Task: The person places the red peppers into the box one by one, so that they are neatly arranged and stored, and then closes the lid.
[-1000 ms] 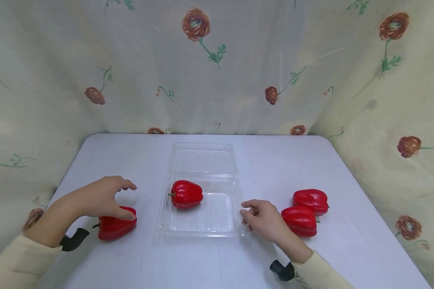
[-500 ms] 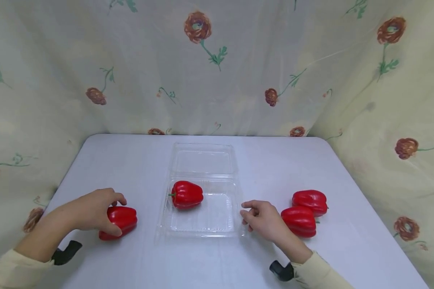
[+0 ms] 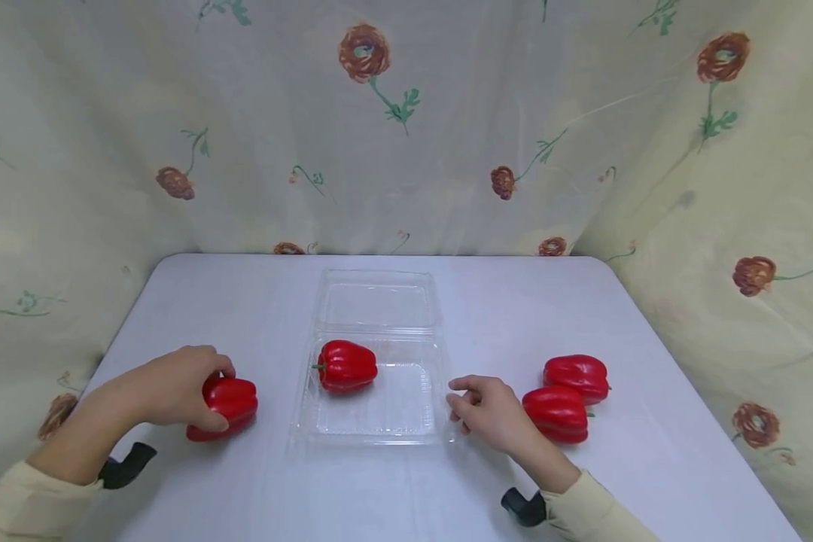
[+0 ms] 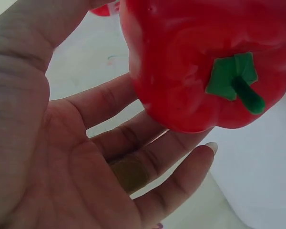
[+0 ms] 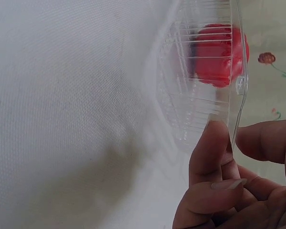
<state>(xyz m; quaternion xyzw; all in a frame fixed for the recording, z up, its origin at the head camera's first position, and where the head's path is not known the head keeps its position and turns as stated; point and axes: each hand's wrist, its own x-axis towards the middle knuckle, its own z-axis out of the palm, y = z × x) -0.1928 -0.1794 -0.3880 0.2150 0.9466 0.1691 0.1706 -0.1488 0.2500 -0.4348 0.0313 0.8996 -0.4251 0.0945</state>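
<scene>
My left hand (image 3: 179,388) grips a red bell pepper (image 3: 235,400) at the left of the table in the head view, thumb on the near side and fingers behind. The left wrist view shows this pepper's (image 4: 195,62) green stem and the fingers curled around its side. A clear plastic clamshell box (image 3: 406,399) lies with its lid open at the table's middle, one red bell pepper (image 3: 347,366) in its left half. At the box's right rim is my right hand (image 3: 494,414); in the right wrist view its thumb and forefinger pinch the rim (image 5: 240,86).
Two more red bell peppers (image 3: 576,379) lie touching each other on the right of the table, just beyond the right forearm. The box's lid (image 3: 379,301) lies flat toward the back. A flowered curtain (image 3: 406,188) hangs behind and beside the white table (image 3: 501,301).
My left hand has come down around the left pepper and taken hold of it; the pepper now appears slightly higher. The right hand has stayed at the box's rim.
</scene>
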